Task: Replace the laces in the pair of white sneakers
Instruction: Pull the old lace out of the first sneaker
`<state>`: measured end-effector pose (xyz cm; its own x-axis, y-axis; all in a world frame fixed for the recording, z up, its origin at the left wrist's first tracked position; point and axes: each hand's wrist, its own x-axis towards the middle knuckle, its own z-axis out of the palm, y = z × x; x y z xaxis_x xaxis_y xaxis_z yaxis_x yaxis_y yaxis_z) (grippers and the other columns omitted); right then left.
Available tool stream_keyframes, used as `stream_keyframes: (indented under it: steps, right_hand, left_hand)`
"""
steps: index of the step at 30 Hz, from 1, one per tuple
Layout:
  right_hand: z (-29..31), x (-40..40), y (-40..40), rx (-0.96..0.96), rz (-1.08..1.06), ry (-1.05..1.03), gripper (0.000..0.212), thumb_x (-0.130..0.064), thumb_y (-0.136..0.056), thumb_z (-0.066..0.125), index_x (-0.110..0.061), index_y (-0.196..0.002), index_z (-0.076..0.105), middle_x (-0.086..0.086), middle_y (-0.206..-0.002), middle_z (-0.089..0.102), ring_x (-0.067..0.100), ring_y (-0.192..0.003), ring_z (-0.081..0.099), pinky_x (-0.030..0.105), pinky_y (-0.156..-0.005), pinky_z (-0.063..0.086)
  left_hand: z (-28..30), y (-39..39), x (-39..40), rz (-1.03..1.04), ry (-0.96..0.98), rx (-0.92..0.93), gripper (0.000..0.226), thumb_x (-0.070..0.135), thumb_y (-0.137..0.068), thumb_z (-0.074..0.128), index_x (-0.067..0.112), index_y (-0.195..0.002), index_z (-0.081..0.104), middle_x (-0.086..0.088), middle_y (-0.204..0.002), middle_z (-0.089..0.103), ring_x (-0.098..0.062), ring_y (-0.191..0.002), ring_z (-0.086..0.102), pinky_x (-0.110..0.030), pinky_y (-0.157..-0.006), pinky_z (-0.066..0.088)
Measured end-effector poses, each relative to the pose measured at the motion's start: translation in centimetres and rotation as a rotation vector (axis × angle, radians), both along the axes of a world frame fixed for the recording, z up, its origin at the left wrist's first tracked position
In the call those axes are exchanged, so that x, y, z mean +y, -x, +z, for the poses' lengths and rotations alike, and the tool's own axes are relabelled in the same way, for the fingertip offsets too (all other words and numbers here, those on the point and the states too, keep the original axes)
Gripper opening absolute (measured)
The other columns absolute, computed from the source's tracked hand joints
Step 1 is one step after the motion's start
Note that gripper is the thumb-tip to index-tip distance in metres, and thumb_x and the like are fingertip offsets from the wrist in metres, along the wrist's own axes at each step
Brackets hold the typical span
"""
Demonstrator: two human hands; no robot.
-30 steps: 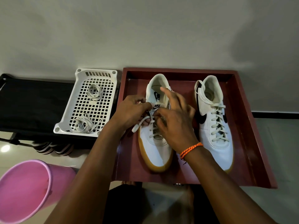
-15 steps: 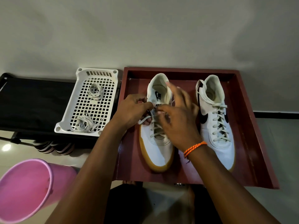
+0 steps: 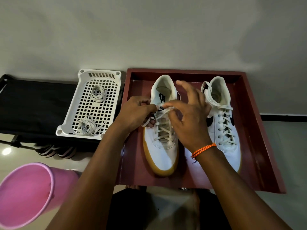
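White left-hand sneaker sits mid-frame in the maroon tray, left hand pinching its lace at the tongue, right hand pinching it too, other fingers splayed.

Bare forearms; orange braided wristband, right wrist.

A pink bucket is lying tipped at the lower left, its open mouth facing the camera. Behind it, a black fabric shelf is running along the pale wall — striped footwear is sitting beneath it on glossy floor.
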<state>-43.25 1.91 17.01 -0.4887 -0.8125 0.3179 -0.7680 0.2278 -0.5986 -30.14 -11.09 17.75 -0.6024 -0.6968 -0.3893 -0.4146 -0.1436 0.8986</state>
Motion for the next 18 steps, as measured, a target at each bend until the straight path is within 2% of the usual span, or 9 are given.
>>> stream_keyframes:
  steps: [2,5,9,13,16,18]
  right_hand:
    - [-0.38,0.01,-0.72,0.052,0.061,-0.111,0.018,-0.026,-0.091,0.066,-0.036,-0.101,0.077,-0.012,-0.167,0.030,0.020,-0.151,0.026,0.043,-0.106,0.025]
    - [-0.99,0.11,-1.17,0.106,0.095,-0.224,0.009,-0.030,-0.092,0.065,-0.033,-0.090,0.074,-0.013,-0.173,0.018,0.023,-0.157,0.018,0.054,-0.106,0.029]
    - [-0.73,0.00,-1.01,0.096,0.082,-0.166,0.010,-0.032,-0.088,0.067,-0.031,-0.079,0.072,-0.017,-0.165,0.032,0.021,-0.147,0.030,0.049,-0.102,0.028]
    - [-0.37,-0.14,-0.50,0.039,-0.009,-0.077,0.011,-0.034,-0.084,0.067,-0.028,-0.075,0.069,-0.015,-0.150,0.047,0.019,-0.132,0.042,0.039,-0.096,0.025]
    - [-0.13,-0.04,-0.21,0.005,-0.044,-0.028,0.006,-0.028,-0.087,0.069,-0.030,-0.083,0.073,-0.012,-0.149,0.048,0.020,-0.134,0.041,0.037,-0.098,0.023]
    - [-0.03,0.03,-0.45,0.020,0.013,-0.031,0.018,-0.025,-0.089,0.065,-0.036,-0.096,0.078,-0.012,-0.157,0.043,0.019,-0.141,0.036,0.039,-0.102,0.023]
  left_hand:
    - [-0.03,-0.03,-0.05,0.003,0.011,0.004,0.016,0.010,-0.100,0.068,-0.006,-0.101,0.073,-0.023,-0.080,0.075,-0.030,-0.064,0.074,-0.029,-0.056,0.059]
    - [-0.28,-0.02,-0.16,0.012,0.022,0.008,0.018,0.013,-0.099,0.072,-0.005,-0.100,0.074,-0.025,-0.085,0.075,-0.028,-0.065,0.074,-0.028,-0.058,0.058]
    - [-0.57,0.00,-0.35,0.010,0.064,0.004,0.019,0.019,-0.096,0.077,0.000,-0.092,0.077,-0.018,-0.086,0.075,-0.021,-0.072,0.071,-0.026,-0.065,0.056]
    - [-0.57,0.02,-0.34,-0.001,0.110,-0.035,0.020,0.021,-0.095,0.078,0.002,-0.089,0.076,-0.007,-0.071,0.067,-0.015,-0.063,0.062,-0.026,-0.061,0.050]
    - [-0.76,0.07,-0.31,-0.006,0.157,-0.072,0.020,0.027,-0.094,0.078,0.008,-0.088,0.077,-0.006,-0.074,0.072,-0.017,-0.065,0.066,-0.032,-0.064,0.052]
    - [-0.86,0.01,-0.37,-0.005,0.177,-0.081,0.017,0.027,-0.095,0.076,0.012,-0.087,0.078,-0.007,-0.079,0.076,-0.024,-0.072,0.072,-0.039,-0.070,0.056]
